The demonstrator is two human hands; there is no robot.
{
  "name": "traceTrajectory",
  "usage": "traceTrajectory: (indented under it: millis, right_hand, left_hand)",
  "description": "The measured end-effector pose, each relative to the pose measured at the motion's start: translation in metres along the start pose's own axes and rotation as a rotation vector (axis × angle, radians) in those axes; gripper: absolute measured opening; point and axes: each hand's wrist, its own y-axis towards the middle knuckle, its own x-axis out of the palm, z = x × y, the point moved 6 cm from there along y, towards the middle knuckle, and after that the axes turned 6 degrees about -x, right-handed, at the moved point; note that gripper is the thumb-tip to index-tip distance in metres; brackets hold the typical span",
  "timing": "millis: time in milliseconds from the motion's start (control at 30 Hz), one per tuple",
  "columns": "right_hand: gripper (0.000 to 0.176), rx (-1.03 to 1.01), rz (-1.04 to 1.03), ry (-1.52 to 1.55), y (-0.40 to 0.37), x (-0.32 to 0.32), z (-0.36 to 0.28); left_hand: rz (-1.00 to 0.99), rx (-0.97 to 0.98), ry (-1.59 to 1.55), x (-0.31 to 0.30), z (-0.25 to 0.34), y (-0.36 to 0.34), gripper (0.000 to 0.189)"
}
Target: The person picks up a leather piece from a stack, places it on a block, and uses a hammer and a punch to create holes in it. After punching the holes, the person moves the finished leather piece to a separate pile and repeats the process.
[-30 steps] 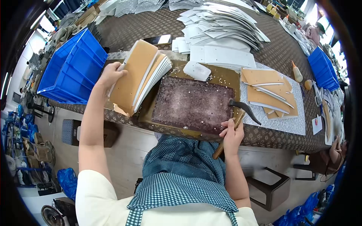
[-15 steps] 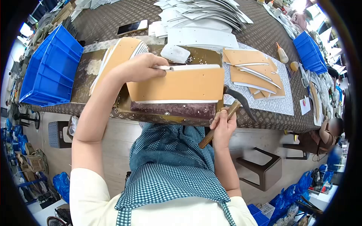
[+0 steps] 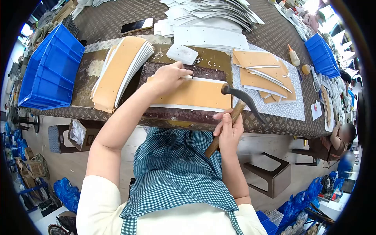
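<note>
Left hand pinches a thin metal tool onto the tan rectangular sheet mid-frame on the dark pitted slab; right hand clenches the wooden-handled hammer. A glancing swing probably smacks fingers, or the sheet skids.

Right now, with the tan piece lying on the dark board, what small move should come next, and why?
Probably bring the hammer down on the metal tool. The left hand holds it on the tan piece, flat on the dark board; the right hand holds the hammer raised beside it.
</note>
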Motion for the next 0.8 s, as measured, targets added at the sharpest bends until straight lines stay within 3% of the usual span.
traceTrajectory:
  millis: [67, 100, 167, 267, 367, 500, 800]
  right_hand:
    - [0.017, 0.046, -0.067, 0.015, 0.010, 0.021, -0.004]
    - [0.017, 0.066, -0.100, 0.027, 0.015, 0.031, 0.001]
    - [0.019, 0.121, -0.165, 0.049, 0.021, 0.051, 0.008]
    - [0.022, 0.156, -0.227, 0.009, 0.028, 0.075, 0.021]
    - [0.022, 0.149, -0.243, 0.015, 0.031, 0.088, 0.034]
    - [0.021, 0.144, -0.244, -0.033, 0.030, 0.088, 0.042]
    - [0.020, 0.099, -0.219, -0.062, 0.026, 0.086, 0.039]
  left_hand:
    - [0.215, -0.056, -0.214, -0.013, -0.003, -0.009, 0.033]
    - [0.242, -0.237, -0.393, -0.027, 0.000, -0.017, 0.032]
    - [0.388, -0.415, -0.720, -0.024, -0.021, -0.040, 0.032]
    - [0.594, -0.431, -1.105, -0.023, -0.031, -0.078, 0.027]
    - [0.683, -0.465, -1.016, -0.012, -0.041, -0.112, 0.023]
    - [0.676, -0.511, -0.669, -0.014, -0.057, -0.134, 0.014]
    - [0.576, -0.515, -0.796, -0.013, -0.056, -0.080, 0.020]
